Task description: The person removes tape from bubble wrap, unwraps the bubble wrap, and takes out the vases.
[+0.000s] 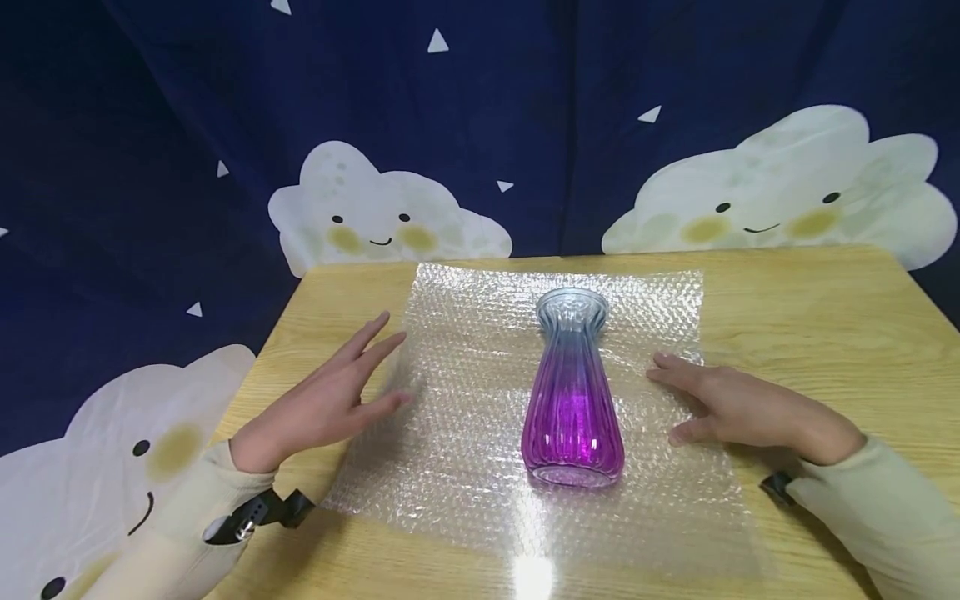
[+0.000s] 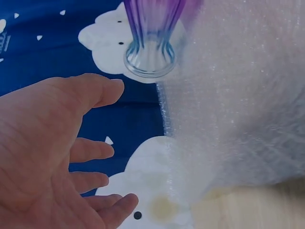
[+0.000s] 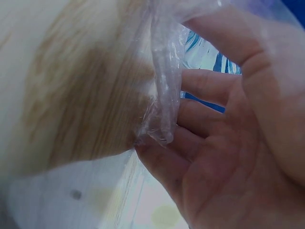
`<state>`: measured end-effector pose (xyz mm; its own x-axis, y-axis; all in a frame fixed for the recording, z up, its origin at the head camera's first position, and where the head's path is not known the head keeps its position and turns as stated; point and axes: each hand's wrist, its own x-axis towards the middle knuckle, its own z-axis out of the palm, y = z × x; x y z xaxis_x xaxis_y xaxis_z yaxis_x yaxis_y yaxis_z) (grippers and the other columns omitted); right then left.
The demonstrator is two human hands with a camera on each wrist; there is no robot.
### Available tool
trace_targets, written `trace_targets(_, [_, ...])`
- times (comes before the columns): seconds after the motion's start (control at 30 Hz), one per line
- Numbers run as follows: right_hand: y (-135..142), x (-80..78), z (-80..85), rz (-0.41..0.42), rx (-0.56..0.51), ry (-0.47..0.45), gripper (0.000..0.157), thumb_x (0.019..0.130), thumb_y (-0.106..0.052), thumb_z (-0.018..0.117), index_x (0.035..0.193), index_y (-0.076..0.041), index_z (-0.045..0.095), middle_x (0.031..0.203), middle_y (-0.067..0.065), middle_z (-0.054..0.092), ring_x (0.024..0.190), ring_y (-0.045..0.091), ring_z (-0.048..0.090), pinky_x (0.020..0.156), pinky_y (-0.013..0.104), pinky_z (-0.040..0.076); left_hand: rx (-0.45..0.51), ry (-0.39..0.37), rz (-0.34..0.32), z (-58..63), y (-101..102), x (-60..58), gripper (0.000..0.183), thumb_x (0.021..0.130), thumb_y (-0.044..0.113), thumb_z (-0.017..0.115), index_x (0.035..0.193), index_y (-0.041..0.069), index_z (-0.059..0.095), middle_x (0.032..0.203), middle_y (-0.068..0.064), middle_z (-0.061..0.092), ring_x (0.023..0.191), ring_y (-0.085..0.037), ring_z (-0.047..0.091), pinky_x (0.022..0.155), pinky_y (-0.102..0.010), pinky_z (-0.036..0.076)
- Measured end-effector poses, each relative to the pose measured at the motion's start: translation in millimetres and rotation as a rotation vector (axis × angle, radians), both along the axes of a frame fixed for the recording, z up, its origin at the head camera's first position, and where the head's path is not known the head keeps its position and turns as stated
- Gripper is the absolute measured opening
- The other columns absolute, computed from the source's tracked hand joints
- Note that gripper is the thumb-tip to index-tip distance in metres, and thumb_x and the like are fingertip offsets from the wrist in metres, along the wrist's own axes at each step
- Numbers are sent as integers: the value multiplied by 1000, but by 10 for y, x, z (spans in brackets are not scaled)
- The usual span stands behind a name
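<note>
Wood of the counter shows beyond both sides of the bubble wrap. A purple-blue vase lies on the wrap, inside every edge, mouth away from the person. The left hand, fingers spread, holds nothing; the right hand, loosely extended, touches the wrap's right edge.

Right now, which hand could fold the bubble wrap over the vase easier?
Probably the right hand: it's at the edge of the bubble wrap and nearer the vase. The left hand looks apart from the wrap.
</note>
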<state>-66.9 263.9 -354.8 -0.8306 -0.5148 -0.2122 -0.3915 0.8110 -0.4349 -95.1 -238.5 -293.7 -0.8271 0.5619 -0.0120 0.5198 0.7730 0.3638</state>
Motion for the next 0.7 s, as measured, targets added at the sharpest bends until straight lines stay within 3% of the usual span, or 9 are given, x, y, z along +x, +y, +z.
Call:
trace_targets(0.1, [-7, 4, -7, 6, -6, 5, 85, 87, -57, 73, 153, -8, 50, 165, 27, 34, 146, 54, 40, 117, 69, 35, -15, 13, -19, 56, 9, 5, 75, 101, 43, 65, 161, 9, 35, 174, -19, 15, 152, -42, 38, 109, -53, 51])
trace_targets(0.33, [-12, 7, -12, 7, -16, 10, 86, 86, -56, 75, 152, -7, 51, 165, 27, 34, 147, 53, 38, 117, 68, 35, -50, 48, -90, 204, 47, -20, 74, 100, 36, 68, 161, 9, 36, 173, -19, 19, 157, -47, 27, 119, -61, 41])
trace_targets(0.57, [-6, 0, 6, 3, -5, -8, 88, 87, -59, 73, 155, -8, 48, 166, 27, 31, 146, 54, 38, 117, 69, 34, -38, 138, -120, 326, 207, -36, 75, 100, 41, 67, 160, 9, 37, 172, -17, 24, 156, -40, 32, 123, -58, 38])
trace_targets(0.7, [-12, -2, 10, 4, -1, -6, 87, 87, -56, 74, 154, -8, 48, 166, 27, 31, 146, 54, 39, 117, 69, 35, -18, 175, -126, 368, 300, -67, 74, 100, 39, 67, 160, 8, 37, 171, -18, 27, 154, -40, 37, 121, -57, 42])
